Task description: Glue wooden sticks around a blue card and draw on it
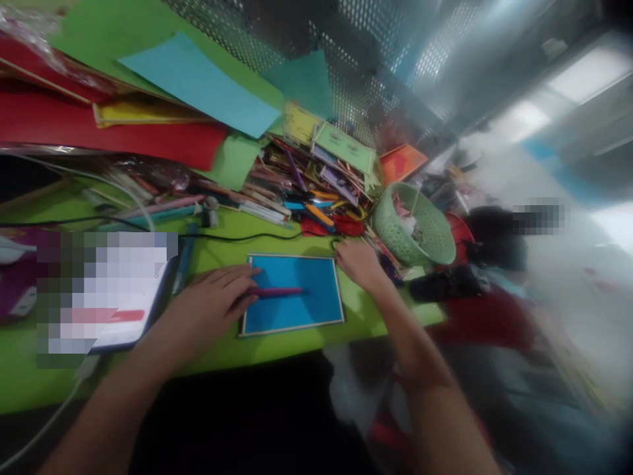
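A blue rectangular panel (291, 313) with pale wooden edging lies on the green tabletop in front of me. From the left, my left hand (222, 297) reaches over the panel's left edge, its thumb and fingers closed on a purple pen (277, 291). The pen points to the right across the blue surface. Just beyond the panel's upper right corner, my right hand (359, 264) has its fingers curled. A small dark loop shows at its fingertips, but I cannot make out what it belongs to.
Left of the panel stands a tablet (119, 290) with its screen blurred out. Behind lie pens, orange-handled tools (316, 212) and coloured sheets (202, 86). A pale green basket (415, 227) stands at the right. A black cable (237, 236) crosses the green table (212, 356).
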The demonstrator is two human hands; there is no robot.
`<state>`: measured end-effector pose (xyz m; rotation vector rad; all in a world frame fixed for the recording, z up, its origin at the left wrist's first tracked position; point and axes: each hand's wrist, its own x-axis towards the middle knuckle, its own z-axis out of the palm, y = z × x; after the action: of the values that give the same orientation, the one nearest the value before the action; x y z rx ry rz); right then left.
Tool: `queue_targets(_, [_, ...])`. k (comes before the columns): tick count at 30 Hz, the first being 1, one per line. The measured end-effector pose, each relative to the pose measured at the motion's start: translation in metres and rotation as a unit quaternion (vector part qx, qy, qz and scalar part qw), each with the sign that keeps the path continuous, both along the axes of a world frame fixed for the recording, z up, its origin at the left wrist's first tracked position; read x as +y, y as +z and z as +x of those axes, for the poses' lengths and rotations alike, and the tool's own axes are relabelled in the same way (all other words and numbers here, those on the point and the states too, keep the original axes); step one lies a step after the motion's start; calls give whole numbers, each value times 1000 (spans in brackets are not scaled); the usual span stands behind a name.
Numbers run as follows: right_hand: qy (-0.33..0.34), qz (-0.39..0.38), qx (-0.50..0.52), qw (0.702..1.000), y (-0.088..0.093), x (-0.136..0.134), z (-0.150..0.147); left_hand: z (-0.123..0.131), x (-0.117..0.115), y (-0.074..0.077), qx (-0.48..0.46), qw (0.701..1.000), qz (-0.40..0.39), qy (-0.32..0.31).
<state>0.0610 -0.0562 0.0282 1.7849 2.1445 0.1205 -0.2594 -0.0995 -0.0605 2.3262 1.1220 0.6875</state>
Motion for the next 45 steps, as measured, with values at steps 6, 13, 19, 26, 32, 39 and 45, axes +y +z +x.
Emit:
queue_targets(6, [-20,12,24,999,4,-16,17,1,0,0,4,1000,13,-5])
queue_targets(13, [-37,49,146,987,5,-34,47,2,-1,1,9,1000,25,-8])
queue_targets(19, [-19,30,109,993,-7,-6,26,1,-1,7,18,1000,3,-12])
queue_targets(26, [-24,16,53,998,-5,5,8,1,-2,8,20,1000,11,-9])
queue_targets(32, [-35,21,71,997,-4,0,11,1,-2,7,15,1000,12,-14])
queue_targets(39, [-40,76,321,943,20,-69,60,2,-2,1,0,1000,20,-10])
queue_targets(45, [-96,-43,428,898,65,-151,81,2,-1,-2,-1,1000,24,-12])
